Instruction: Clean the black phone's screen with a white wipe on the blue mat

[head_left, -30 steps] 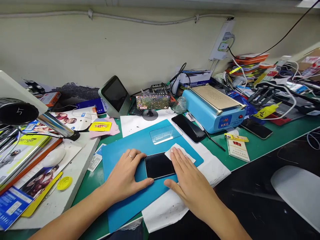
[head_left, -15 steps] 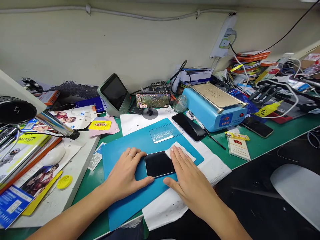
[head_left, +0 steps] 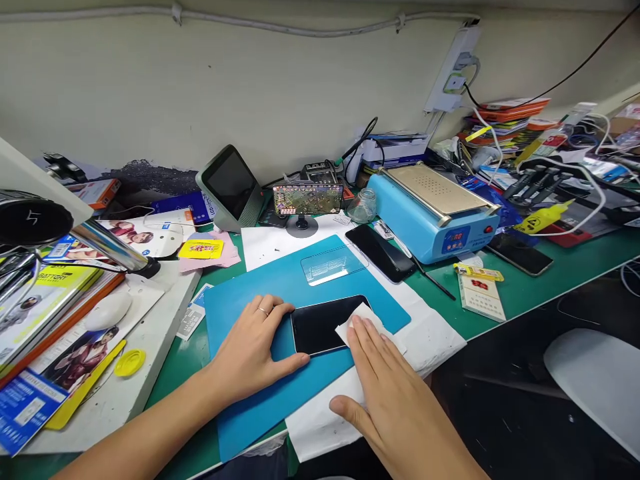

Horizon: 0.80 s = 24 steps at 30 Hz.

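A smartphone with a dark screen lies face up on a blue mat. My left hand steadies its left end, fingers at the top corner and thumb at the bottom edge. Under the flattened fingers of my right hand, a folded white wipe presses on the right part of the screen. My right thumb sticks out away from the wipe. Above the phone, a clear glass screen protector rests on the mat.
Behind stand a phone playing a game on a stand, a glass jar and a blue heating machine. Another phone lies right of the mat. Booklets and a lamp arm crowd the left. White paper sticks out beneath the mat.
My right hand has slid the wipe down and to the right across the screen, uncovering the phone's upper right edge. The left hand stays in place on the phone.
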Tool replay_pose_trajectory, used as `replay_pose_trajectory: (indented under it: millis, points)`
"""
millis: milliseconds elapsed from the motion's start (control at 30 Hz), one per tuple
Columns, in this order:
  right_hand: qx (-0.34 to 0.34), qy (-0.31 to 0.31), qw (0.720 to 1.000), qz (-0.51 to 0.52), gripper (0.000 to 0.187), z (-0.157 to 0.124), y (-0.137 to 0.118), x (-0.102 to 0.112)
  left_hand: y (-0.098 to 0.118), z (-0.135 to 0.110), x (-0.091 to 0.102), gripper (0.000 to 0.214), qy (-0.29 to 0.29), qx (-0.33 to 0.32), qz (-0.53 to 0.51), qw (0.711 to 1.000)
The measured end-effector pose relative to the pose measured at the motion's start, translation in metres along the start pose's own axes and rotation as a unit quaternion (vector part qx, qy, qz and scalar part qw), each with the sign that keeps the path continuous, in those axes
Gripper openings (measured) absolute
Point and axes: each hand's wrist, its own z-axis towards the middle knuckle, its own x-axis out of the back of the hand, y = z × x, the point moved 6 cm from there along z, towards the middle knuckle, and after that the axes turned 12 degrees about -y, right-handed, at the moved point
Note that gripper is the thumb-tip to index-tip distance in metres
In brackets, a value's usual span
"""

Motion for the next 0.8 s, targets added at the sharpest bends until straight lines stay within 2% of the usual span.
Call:
replay_pose_trajectory:
  millis: [200, 333, 433, 533, 667, 800]
  points:
    - [-0.011, -0.038, 0.998, 0.05, 0.092, 0.042, 0.002, 0.002, 0.002, 0.0, 0.0, 0.055, 0.011, -0.007, 0.0, 1.0]
    - [0.028, -0.057, 0.991, 0.116, 0.094, 0.058, -0.026, 0.002, 0.003, 0.001, 0.0, 0.049, 0.013, -0.013, 0.001, 1.0]
    - [0.085, -0.056, 0.982, 0.156, 0.09, 0.057, -0.049, 0.003, 0.003, 0.001, 0.0, 0.045, 0.016, -0.015, 0.004, 1.0]
    - [0.102, -0.049, 0.979, 0.17, 0.087, 0.051, -0.055, 0.003, 0.004, 0.0, 0.0, 0.045, 0.019, -0.014, 0.004, 1.0]
    - [0.1, -0.061, 0.98, 0.158, 0.082, 0.035, -0.043, 0.0, 0.004, 0.0, 0.0, 0.049, 0.01, -0.01, 0.001, 1.0]
    - [0.08, -0.05, 0.99, 0.104, 0.083, 0.014, -0.015, -0.004, 0.002, 0.0, 0.001, 0.056, 0.002, -0.002, 0.005, 1.0]
